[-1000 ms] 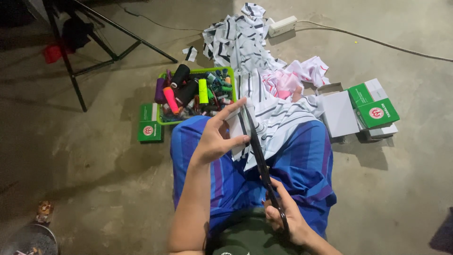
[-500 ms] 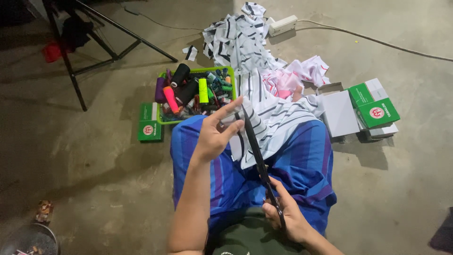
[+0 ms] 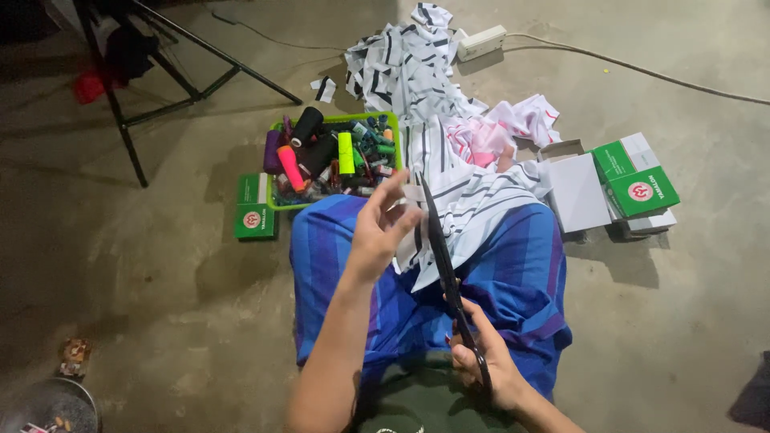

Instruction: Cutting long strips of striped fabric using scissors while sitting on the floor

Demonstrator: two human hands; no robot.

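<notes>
**Scissors at the striped cloth**

Your right hand [image 3: 488,365] grips the handles of long black scissors [image 3: 446,269] — blades closed, pointing away over your lap. Your left hand [image 3: 383,228] pinches the edge of the white striped cloth [image 3: 473,204], which drapes across your blue-clad knee beside the green basket [image 3: 391,122] of thread spools.

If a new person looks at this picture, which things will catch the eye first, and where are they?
In the middle, the right hand works long black scissors along white striped fabric, whose edge the left hand pinches, above a blue-draped lap. Behind the left hand stands a green basket full of bright thread spools. To the right, on the concrete floor, lie green and white boxes.
</notes>
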